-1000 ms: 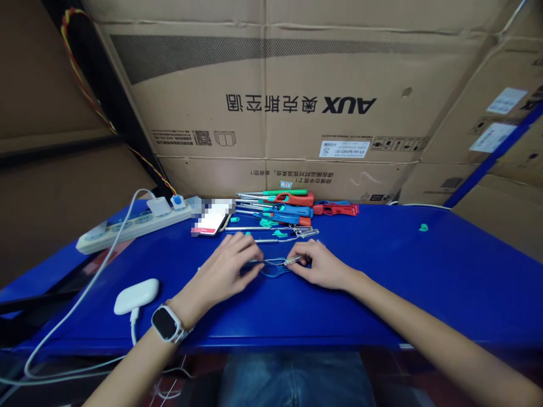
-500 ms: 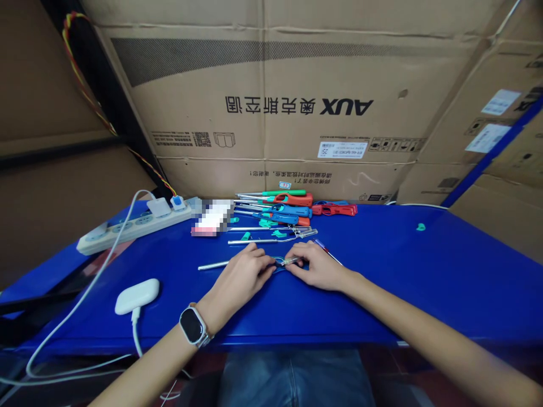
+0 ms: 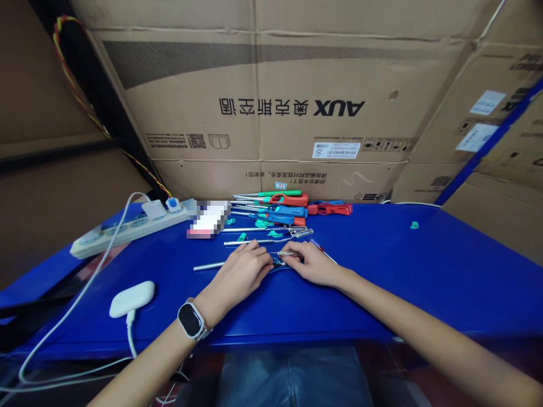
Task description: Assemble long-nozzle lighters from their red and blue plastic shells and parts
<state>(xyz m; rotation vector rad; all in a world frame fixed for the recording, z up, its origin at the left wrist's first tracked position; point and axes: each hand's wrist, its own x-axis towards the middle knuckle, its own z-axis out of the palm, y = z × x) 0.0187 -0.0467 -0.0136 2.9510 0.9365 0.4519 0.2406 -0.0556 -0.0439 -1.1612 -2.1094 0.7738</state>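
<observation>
My left hand (image 3: 248, 264) is closed on a long-nosed lighter whose metal tube (image 3: 207, 266) sticks out to the left. Part of its blue casing (image 3: 283, 268) shows between my hands, low over the table; the rest is hidden by my fingers. In a pinch, my right hand (image 3: 313, 263) holds a small clear fuel tank (image 3: 289, 254), with a thin wire or tube running from it toward my left fingertips. Just beyond my hands lies another bare metal tube (image 3: 248, 242) with a clear tank (image 3: 304, 233) at its end.
Assembled lighters lie at the back: a red lighter (image 3: 288, 199) and a blue lighter (image 3: 288, 211) among several. Red casings (image 3: 331, 209), green scraps (image 3: 241, 237) and a pen (image 3: 324, 251) are around. A power strip (image 3: 127, 230) and a cabled white case (image 3: 132, 299) are left.
My right hand has raised the clear tank slightly away from the blue casing. My left hand stays on the lighter. The whole view has shifted a little.
</observation>
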